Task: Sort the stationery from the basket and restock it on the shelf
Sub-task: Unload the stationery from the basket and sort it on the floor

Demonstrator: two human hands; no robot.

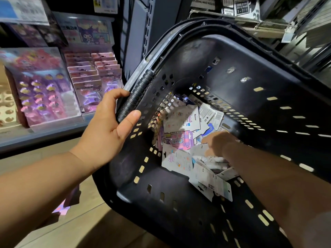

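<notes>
Head view is showing the left hand (114, 122) gripping the handle (138, 93) of the tilted basket (268, 108), while the right hand (218, 142), its grasp unclear, is reaching among packets (180, 122) beneath it, with the shelf (44, 135) lying leftward.

The shelf (53, 135) at the left carries a tilted display box (41, 97) filled with small pink and purple pieces. Just beside it stand stepped rows of carded packs (95, 76). Below, the floor (89, 221) of pale wood-look planks has one pink packet (61, 210) lying on it. The black basket (268, 77), tipped on its side, holds a loose heap of white-backed stationery cards (180, 120).
</notes>
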